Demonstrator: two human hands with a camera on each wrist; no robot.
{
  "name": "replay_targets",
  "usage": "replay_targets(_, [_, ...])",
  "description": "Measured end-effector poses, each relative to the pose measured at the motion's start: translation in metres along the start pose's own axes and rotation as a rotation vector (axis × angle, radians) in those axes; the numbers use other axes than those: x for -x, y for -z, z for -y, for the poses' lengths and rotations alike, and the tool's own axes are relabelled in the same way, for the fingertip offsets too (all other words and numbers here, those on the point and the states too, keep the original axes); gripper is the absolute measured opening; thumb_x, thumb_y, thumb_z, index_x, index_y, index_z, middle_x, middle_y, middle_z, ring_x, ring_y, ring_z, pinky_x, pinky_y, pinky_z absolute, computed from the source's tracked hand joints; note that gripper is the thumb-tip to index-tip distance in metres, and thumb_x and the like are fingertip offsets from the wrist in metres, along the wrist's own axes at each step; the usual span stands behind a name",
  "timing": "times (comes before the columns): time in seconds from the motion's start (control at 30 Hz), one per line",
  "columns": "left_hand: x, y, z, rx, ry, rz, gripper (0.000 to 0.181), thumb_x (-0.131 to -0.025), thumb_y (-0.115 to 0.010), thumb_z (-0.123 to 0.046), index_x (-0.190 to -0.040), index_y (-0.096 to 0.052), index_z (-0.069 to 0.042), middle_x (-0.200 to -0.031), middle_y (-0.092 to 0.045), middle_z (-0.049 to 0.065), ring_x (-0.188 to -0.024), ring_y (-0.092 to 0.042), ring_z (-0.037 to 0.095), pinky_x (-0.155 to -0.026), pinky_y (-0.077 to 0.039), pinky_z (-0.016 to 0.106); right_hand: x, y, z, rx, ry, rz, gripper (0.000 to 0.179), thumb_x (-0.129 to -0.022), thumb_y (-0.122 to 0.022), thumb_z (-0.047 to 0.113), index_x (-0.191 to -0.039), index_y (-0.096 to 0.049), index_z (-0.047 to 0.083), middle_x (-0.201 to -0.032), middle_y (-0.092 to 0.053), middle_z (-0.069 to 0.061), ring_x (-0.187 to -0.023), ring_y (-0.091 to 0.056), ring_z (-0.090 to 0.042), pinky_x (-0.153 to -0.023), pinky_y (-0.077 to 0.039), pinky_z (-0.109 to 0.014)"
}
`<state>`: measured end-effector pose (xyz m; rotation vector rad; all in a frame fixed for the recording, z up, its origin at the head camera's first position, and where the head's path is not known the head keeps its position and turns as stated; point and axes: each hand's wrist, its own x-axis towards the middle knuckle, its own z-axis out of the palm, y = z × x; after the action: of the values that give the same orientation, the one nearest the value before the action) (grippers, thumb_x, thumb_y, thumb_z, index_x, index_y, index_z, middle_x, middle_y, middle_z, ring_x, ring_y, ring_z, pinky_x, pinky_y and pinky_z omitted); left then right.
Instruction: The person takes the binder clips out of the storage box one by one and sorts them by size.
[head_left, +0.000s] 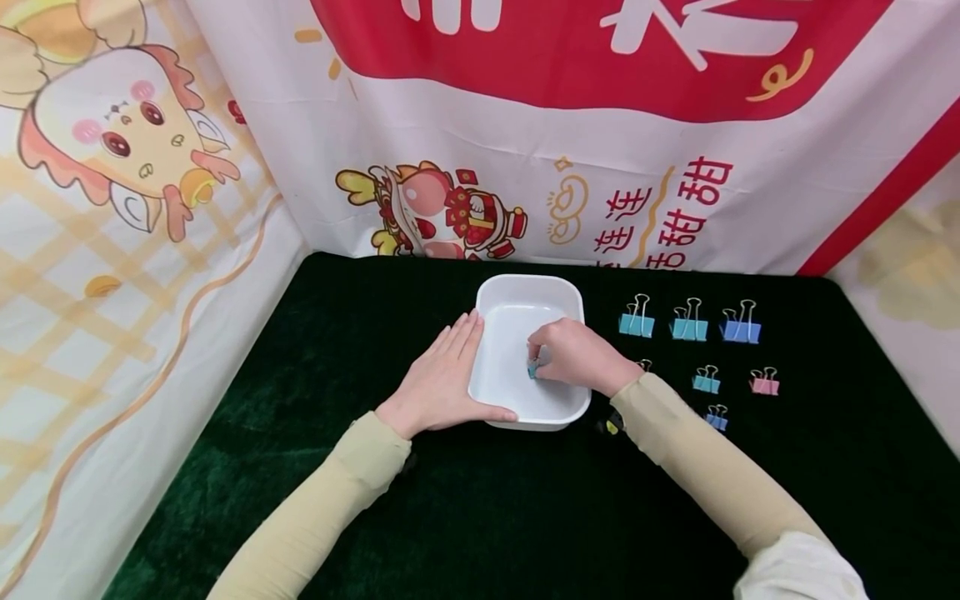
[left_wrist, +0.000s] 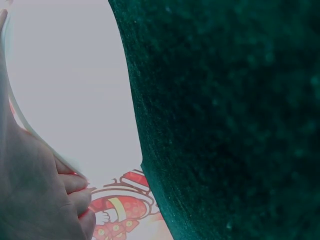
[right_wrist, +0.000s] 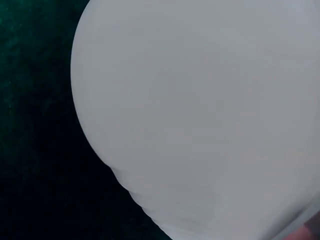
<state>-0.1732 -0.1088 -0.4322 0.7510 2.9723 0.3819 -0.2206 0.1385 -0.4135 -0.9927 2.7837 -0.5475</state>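
Note:
A white rectangular tub (head_left: 528,292) stands on the dark green cloth, in the middle of the head view. My left hand (head_left: 442,379) rests along its left side, fingers straight and thumb over the near rim. Inside the tub, my right hand (head_left: 573,358) pinches a small teal binder clip (head_left: 532,368) low over the tub's floor. Part of that clip is hidden by the fingers. In the left wrist view, the left hand (left_wrist: 45,195) lies against the tub's pale wall (left_wrist: 75,90). The right wrist view is mostly filled by the tub's outer wall (right_wrist: 190,110).
To the right lie a teal clip (head_left: 636,325), another teal clip (head_left: 689,329) and a blue clip (head_left: 741,331). Nearer are small clips: teal (head_left: 707,383), pink (head_left: 765,385) and blue (head_left: 717,418). Another is partly hidden behind the right wrist. A printed curtain (head_left: 450,108) hangs behind the table.

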Motion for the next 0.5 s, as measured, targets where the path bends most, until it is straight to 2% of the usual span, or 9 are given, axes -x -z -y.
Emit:
replay_targets(0.13, [0.0002,0.0005,0.0001,0.006,-0.002,-0.002,0.139,-0.068,-0.053,-0.097,-0.164,-0.004,-0.008,-0.17,-0.001,0.006,-0.154,0.0,0.018,-0.123,-0.004,0.037,-0.0001,-0.0014,-0.0002,0.009,-0.006,0.008,0.013,-0.082,-0.088,0.014,-0.083,-0.075,0.017,-0.083,-0.069,0.007,-0.078,-0.061,-0.012,-0.076,-0.056,-0.031])
replay_targets(0.33, [-0.0002,0.0006,0.0,0.01,0.003,-0.001,0.139,-0.068,-0.054,-0.096,-0.164,-0.005,-0.008,-0.17,-0.001,0.006,-0.154,-0.001,0.018,-0.123,-0.004,0.037,-0.0006,-0.0013,-0.0009,0.017,-0.001,0.01,0.021,-0.083,-0.085,0.014,-0.074,-0.068,0.022,-0.077,-0.065,0.01,-0.074,-0.059,-0.012,-0.073,-0.054,-0.03])
replay_targets(0.5, [-0.0001,-0.0006,0.0005,0.014,0.006,0.0,0.138,-0.069,-0.056,-0.095,-0.164,-0.004,-0.009,-0.17,0.0,0.005,-0.154,-0.001,0.018,-0.123,-0.004,0.036,-0.0003,0.0005,-0.001,-0.025,-0.016,0.009,0.017,-0.083,-0.085,0.012,-0.081,-0.069,0.017,-0.083,-0.068,0.004,-0.077,-0.06,-0.012,-0.075,-0.055,-0.032])
